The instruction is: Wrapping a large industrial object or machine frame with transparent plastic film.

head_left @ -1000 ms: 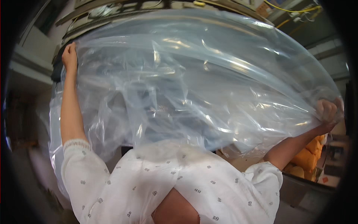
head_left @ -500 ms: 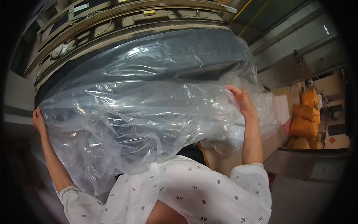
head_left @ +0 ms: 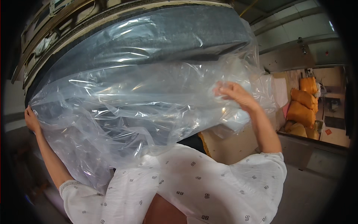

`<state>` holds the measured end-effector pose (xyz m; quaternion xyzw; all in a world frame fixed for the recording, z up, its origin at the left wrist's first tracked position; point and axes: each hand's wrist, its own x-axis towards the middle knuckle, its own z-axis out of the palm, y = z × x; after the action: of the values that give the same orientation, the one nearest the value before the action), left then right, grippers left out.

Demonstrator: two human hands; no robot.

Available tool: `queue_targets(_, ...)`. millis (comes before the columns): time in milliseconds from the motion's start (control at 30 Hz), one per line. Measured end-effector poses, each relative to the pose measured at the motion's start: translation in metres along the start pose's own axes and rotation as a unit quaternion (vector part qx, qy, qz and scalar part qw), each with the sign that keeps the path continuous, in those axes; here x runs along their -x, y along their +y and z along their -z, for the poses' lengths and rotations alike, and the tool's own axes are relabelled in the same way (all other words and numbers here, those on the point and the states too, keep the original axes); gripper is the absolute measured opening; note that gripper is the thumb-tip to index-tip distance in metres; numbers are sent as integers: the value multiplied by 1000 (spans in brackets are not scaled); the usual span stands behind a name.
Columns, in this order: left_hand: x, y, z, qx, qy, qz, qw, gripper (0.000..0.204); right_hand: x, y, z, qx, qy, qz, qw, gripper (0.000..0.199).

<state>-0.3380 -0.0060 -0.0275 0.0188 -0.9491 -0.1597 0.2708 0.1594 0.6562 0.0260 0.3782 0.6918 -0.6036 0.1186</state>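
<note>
A large sheet of clear plastic film (head_left: 123,97) spreads in wrinkles in front of me, its near part hanging loosely toward my shirt. Under its far part shows a dark grey surface (head_left: 179,31). At the far left my left hand (head_left: 32,118) is closed on the film's edge, pulling it into a taut point. My right hand (head_left: 236,95) is over the right part of the film, its fingers curled together. Some film appears to cover its slightly blurred fingertips.
Beyond the dark surface runs a frame of long rails (head_left: 56,28). Stuffed orange sacks (head_left: 302,106) are piled at the right. A metal ledge (head_left: 309,147) lies before them, and a pale board (head_left: 235,143) is beside my right arm.
My right hand has shifted left, its fingers curling from a more spread pose. My left hand stays on the film's edge. The far rails have moved up in view.
</note>
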Motion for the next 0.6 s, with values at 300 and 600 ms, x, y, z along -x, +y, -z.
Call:
queue_targets(300, 16, -5, -1, 22, 8, -21, 1000, 40, 67, -111, 52, -279, 283, 480, 782, 28)
queue_targets(600, 14, 3, 8, 114, -40, -48, 992, 34, -42, 32, 65, 252, 313, 163, 901, 27)
